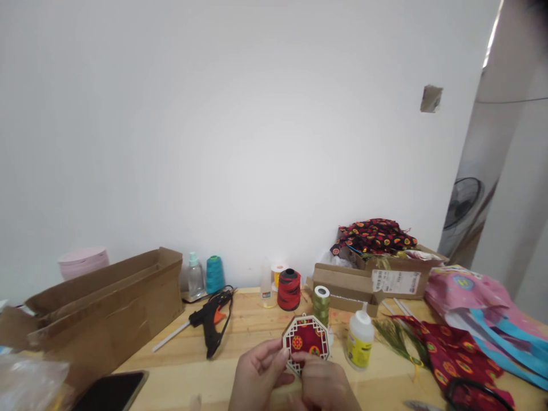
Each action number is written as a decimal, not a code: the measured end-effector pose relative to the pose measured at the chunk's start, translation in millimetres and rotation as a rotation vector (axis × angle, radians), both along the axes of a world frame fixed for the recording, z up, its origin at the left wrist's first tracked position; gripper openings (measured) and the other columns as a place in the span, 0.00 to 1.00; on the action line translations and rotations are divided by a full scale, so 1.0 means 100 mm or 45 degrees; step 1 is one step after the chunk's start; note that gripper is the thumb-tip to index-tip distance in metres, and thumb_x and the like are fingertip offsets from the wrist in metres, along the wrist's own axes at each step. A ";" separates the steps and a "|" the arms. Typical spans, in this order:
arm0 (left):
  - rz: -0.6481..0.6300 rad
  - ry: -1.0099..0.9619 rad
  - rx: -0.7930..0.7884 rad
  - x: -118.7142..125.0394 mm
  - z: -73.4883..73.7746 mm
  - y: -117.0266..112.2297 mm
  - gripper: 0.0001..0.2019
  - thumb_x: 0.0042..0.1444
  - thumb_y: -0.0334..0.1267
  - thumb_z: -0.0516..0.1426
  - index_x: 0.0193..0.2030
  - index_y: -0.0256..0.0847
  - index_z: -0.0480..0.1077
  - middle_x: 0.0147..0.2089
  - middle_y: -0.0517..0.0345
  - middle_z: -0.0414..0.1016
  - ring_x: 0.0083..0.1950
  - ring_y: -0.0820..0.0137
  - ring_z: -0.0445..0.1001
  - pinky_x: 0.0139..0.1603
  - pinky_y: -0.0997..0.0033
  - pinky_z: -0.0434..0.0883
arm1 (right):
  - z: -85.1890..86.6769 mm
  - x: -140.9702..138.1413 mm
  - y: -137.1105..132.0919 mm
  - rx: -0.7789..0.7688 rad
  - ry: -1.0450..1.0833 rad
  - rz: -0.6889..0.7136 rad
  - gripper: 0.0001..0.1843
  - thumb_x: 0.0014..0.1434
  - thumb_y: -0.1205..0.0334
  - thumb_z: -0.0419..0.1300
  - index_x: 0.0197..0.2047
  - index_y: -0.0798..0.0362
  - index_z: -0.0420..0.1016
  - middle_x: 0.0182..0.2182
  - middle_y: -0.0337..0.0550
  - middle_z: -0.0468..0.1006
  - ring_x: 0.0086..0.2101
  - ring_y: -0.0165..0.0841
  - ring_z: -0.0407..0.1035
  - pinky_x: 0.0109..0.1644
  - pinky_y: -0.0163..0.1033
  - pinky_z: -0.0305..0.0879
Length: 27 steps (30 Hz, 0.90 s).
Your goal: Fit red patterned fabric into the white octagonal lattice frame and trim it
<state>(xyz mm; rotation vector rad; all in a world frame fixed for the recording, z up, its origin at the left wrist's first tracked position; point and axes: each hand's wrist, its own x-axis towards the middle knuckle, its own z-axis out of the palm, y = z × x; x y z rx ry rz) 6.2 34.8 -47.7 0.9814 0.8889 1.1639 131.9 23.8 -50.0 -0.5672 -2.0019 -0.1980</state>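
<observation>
Both hands hold a small octagonal wooden frame with red patterned fabric inside it, low in the middle of the view. My left hand grips its left edge with fingers curled. My right hand pinches its lower edge. The frame is raised just above the wooden table, tilted toward me.
A black glue gun lies to the left, a white glue bottle to the right. Thread spools in red, olive and teal stand behind. Cardboard boxes, red fabric, a phone.
</observation>
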 end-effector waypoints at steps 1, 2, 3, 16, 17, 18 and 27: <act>-0.026 -0.012 0.012 0.00 0.01 0.00 0.12 0.37 0.38 0.60 0.31 0.35 0.72 0.28 0.54 0.77 0.27 0.71 0.73 0.26 0.76 0.70 | 0.02 0.01 -0.02 -0.013 0.057 -0.052 0.18 0.46 0.70 0.48 0.10 0.52 0.46 0.10 0.28 0.49 0.13 0.21 0.49 0.32 0.31 0.67; -0.048 -0.025 0.024 0.01 0.01 -0.01 0.12 0.38 0.38 0.59 0.31 0.35 0.72 0.29 0.53 0.77 0.28 0.70 0.73 0.27 0.75 0.70 | 0.05 0.02 -0.04 -0.044 0.113 -0.124 0.17 0.46 0.71 0.49 0.11 0.52 0.50 0.10 0.30 0.53 0.14 0.22 0.51 0.29 0.31 0.66; -0.054 -0.033 0.032 0.01 0.02 -0.01 0.12 0.38 0.38 0.59 0.31 0.35 0.72 0.29 0.52 0.77 0.29 0.70 0.73 0.28 0.74 0.70 | 0.08 0.04 -0.06 -0.074 0.168 -0.199 0.15 0.47 0.71 0.50 0.12 0.52 0.54 0.11 0.31 0.56 0.15 0.23 0.54 0.26 0.31 0.64; -0.001 0.085 0.057 0.04 0.00 -0.04 0.12 0.38 0.38 0.60 0.31 0.36 0.72 0.32 0.54 0.77 0.32 0.68 0.73 0.26 0.77 0.70 | 0.10 0.09 -0.06 -0.152 0.071 -0.540 0.09 0.51 0.67 0.49 0.27 0.52 0.70 0.19 0.40 0.68 0.23 0.29 0.61 0.24 0.32 0.55; -0.008 0.098 0.063 0.05 0.00 -0.04 0.12 0.38 0.38 0.59 0.32 0.36 0.72 0.32 0.54 0.77 0.32 0.68 0.73 0.26 0.77 0.70 | 0.10 0.09 -0.06 -0.142 0.061 -0.551 0.09 0.51 0.67 0.49 0.27 0.52 0.70 0.20 0.40 0.68 0.23 0.29 0.61 0.24 0.31 0.54; -0.017 0.111 0.071 0.05 0.00 -0.04 0.12 0.39 0.39 0.59 0.32 0.36 0.72 0.32 0.53 0.77 0.32 0.68 0.73 0.27 0.77 0.70 | 0.10 0.09 -0.07 -0.132 0.052 -0.561 0.09 0.51 0.67 0.49 0.26 0.51 0.70 0.20 0.39 0.68 0.23 0.29 0.61 0.24 0.31 0.54; -0.079 0.153 0.161 0.07 -0.03 -0.06 0.11 0.41 0.39 0.57 0.33 0.38 0.71 0.33 0.54 0.77 0.34 0.66 0.73 0.32 0.73 0.70 | 0.09 0.06 -0.05 -0.064 0.042 -0.667 0.08 0.46 0.69 0.51 0.19 0.52 0.66 0.17 0.38 0.67 0.21 0.28 0.60 0.23 0.32 0.51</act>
